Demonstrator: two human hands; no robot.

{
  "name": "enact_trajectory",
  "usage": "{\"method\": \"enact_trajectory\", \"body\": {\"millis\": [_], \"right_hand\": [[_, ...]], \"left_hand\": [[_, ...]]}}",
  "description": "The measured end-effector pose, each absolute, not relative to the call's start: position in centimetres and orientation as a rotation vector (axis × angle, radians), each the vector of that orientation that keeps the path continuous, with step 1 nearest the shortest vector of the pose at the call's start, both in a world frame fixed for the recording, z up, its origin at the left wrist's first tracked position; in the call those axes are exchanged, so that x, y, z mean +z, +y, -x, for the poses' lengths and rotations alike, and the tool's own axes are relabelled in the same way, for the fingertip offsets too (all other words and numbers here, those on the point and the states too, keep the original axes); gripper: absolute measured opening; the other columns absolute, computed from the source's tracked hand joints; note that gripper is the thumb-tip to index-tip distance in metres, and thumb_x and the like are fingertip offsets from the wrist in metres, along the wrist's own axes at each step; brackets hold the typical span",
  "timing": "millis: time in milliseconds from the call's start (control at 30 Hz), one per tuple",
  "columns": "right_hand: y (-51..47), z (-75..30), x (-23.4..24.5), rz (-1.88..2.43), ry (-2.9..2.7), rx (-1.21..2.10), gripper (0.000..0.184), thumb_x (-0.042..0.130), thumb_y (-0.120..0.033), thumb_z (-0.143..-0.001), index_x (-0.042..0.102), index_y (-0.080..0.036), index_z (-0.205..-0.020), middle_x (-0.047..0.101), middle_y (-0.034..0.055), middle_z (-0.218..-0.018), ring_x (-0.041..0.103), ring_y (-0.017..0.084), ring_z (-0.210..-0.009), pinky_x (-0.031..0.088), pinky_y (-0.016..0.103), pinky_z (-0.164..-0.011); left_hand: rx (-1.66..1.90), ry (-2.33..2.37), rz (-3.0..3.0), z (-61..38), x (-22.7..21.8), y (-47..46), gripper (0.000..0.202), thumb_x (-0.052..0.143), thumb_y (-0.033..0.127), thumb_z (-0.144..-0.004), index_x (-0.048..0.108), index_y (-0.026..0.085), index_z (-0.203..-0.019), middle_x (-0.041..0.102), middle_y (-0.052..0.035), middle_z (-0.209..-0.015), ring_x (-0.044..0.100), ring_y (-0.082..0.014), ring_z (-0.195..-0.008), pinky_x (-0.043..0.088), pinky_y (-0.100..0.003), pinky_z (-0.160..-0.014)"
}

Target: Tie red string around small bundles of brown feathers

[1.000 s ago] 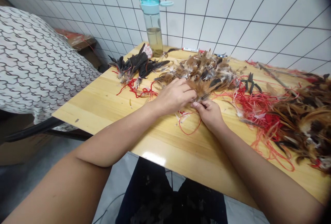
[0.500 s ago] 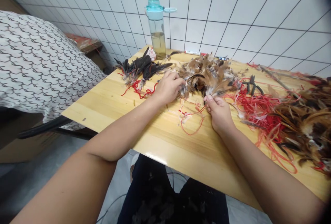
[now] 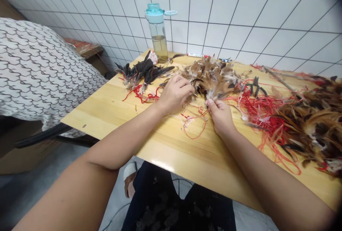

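A heap of brown feathers lies in the middle of a wooden table. My left hand rests at the heap's left edge with its fingers curled into the feathers. My right hand sits just below the heap, fingers closed and pinching feather stems at the heap's near edge. Loose red string loops on the table between both hands.
Black feathers lie at the table's far left. A water bottle with a teal lid stands against the tiled wall. Dark pliers lie on tangled red string. More brown feathers cover the right side. A patterned cloth lies left.
My left hand moved from the heap's near edge out to its left side. My right hand shifted slightly up toward the heap. The camera view rose and drifted a little.
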State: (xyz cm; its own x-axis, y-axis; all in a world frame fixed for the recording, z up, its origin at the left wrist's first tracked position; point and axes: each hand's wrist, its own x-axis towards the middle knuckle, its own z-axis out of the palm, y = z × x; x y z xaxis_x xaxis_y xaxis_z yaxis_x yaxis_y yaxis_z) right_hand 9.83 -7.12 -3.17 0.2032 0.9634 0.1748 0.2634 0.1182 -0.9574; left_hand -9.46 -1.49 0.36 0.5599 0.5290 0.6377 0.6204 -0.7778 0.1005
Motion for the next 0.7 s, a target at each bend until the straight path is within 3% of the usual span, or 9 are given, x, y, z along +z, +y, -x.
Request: {"method": "enact_trajectory", "body": {"millis": [300, 600, 700], "right_hand": [[-6.9, -9.5, -3.4, 1.397, -1.332, 0.887, 0.025, 0.06, -0.04, -0.075, 0.07, -0.018, -0.071, 0.069, 0.0033, -0.07, 0.059, 0.019, -0.069, 0.044, 0.033, -0.07], [-6.7, -9.6, -3.6, 1.429, -1.441, 0.902, 0.029, 0.063, -0.042, -0.07, 0.056, -0.018, -0.054, 0.046, -0.0027, -0.053, 0.038, 0.011, -0.054, 0.03, 0.027, -0.054], [-6.7, -9.6, -3.7, 1.422, -1.427, 0.9, 0.031, 0.065, -0.043, -0.069, 0.054, -0.018, -0.054, 0.045, -0.0032, -0.053, 0.038, 0.011, -0.054, 0.029, 0.027, -0.054]], "left_hand": [[-0.792, -0.734, 2.693, 8.3, 0.5, -2.6, 0.024, 0.043, 0.033, -0.097, 0.065, 0.025, -0.095, 0.068, -0.0071, -0.097, 0.051, -0.022, -0.099, 0.036, -0.042, -0.088], [-0.705, -0.726, 2.731, 8.2, 1.3, -3.6, 0.025, 0.039, 0.029, -0.098, 0.063, 0.024, -0.096, 0.066, -0.0079, -0.099, 0.052, -0.0219, -0.102, 0.036, -0.044, -0.091], [-0.712, -0.686, 2.695, 8.0, 1.1, -3.8, 0.023, 0.041, 0.029, -0.098, 0.063, 0.024, -0.097, 0.067, -0.0068, -0.098, 0.052, -0.0214, -0.101, 0.037, -0.042, -0.09]]}}
